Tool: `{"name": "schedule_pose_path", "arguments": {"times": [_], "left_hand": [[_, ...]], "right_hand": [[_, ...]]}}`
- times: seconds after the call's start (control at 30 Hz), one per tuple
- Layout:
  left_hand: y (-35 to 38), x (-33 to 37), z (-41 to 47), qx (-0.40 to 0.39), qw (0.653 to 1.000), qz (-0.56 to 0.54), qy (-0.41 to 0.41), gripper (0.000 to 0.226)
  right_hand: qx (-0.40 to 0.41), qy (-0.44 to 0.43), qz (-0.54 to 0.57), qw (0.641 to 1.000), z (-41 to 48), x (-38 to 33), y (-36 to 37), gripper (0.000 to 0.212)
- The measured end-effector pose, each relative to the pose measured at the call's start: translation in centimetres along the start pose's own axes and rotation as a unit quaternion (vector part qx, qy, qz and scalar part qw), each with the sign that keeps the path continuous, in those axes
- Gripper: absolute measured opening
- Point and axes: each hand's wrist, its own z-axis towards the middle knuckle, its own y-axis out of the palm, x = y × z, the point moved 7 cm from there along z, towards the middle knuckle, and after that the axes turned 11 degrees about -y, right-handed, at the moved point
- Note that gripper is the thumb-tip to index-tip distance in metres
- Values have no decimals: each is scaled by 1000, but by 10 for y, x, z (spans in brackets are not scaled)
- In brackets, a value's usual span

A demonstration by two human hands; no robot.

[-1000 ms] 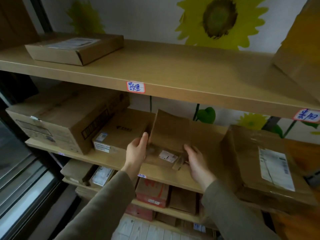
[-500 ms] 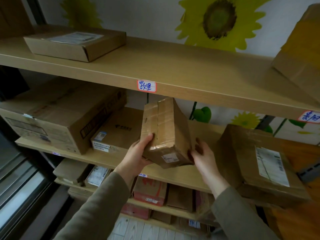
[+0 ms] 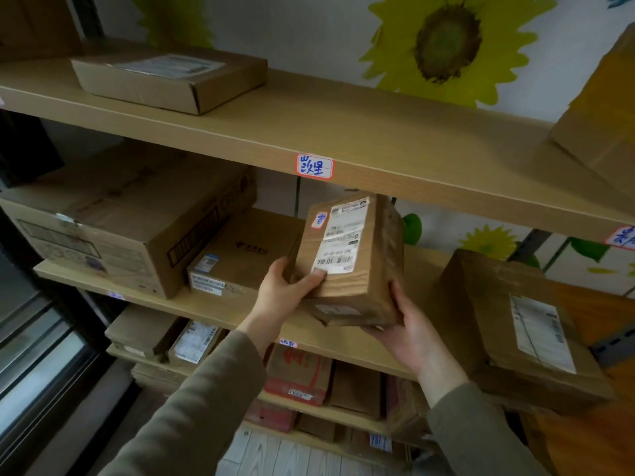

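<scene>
**A:** What have your hands got?

**B:** My left hand (image 3: 281, 293) grips the small box (image 3: 357, 280) at its lower left edge. The thumb lies across the front at the foot of the shipping label (image 3: 340, 235), and the fingers are wrapped behind. My right hand (image 3: 412, 334) cups the bottom right corner from below, thumb up the side. Both are clamped on it.

**A:** So where is the box?

**B:** Off the boards, held in the air over the front edge of the middle shelf (image 3: 220, 310). It's tilted a little, label face towards me. Its top comes close under the upper shelf (image 3: 343, 139).

**A:** What's around it?

**B:** Just left of my left hand, a flat box (image 3: 247, 255) lies on the middle shelf, with a big carton (image 3: 130, 228) close beside it. Further right on that shelf sits a taped parcel (image 3: 515, 324) with its own white label. On the lip of the upper shelf, above the small box, is a handwritten tag (image 3: 314, 166). A thin box (image 3: 168, 77) lies at that shelf's left end.
</scene>
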Motion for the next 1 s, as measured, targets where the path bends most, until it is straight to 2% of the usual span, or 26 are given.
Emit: {"name": "schedule_pose_path", "arguments": {"times": [0.03, 0.07, 0.13, 0.17, 0.23, 0.33, 0.53, 0.67, 0.73, 0.8, 0.87, 1.0], "left_hand": [[-2, -7, 1, -24, 997, -53, -53, 74], [-1, -10, 0, -60, 989, -106, -87, 61], [2, -11, -2, -110, 978, -148, -94, 27], [2, -10, -2, -112, 980, -143, -82, 22], [0, -10, -1, -107, 983, -136, -58, 24], [-4, -9, -1, -98, 985, -141, -33, 14], [-5, -15, 0, -96, 984, -146, -28, 28], [-3, -18, -2, -86, 985, -148, -25, 17], [-3, -20, -1, -74, 988, -130, -26, 25], [-1, -24, 1, -70, 991, -108, -29, 25], [3, -23, 2, -69, 992, -97, -33, 9], [7, -16, 9, -49, 995, -79, -37, 16]], "right_hand": [[-14, 6, 26, 1000, -1, 4, 1, 54], [-16, 16, 52, 998, -3, 8, 2, 54], [6, 26, 62, 998, -3, 14, 0, 53], [23, 24, 45, 998, -2, 15, -3, 49], [63, -2, -20, 998, 1, 13, -10, 40], [107, -38, -89, 990, 5, 7, -19, 37], [107, -34, -104, 988, 6, 9, -18, 36], [103, -31, -124, 986, 4, 10, -18, 28], [97, -27, -169, 981, 2, 9, -17, 22], [83, -15, -204, 975, 1, 13, -17, 40], [65, -17, -210, 975, 1, 14, -13, 52], [70, -63, -224, 970, 5, 6, -6, 70]]}}
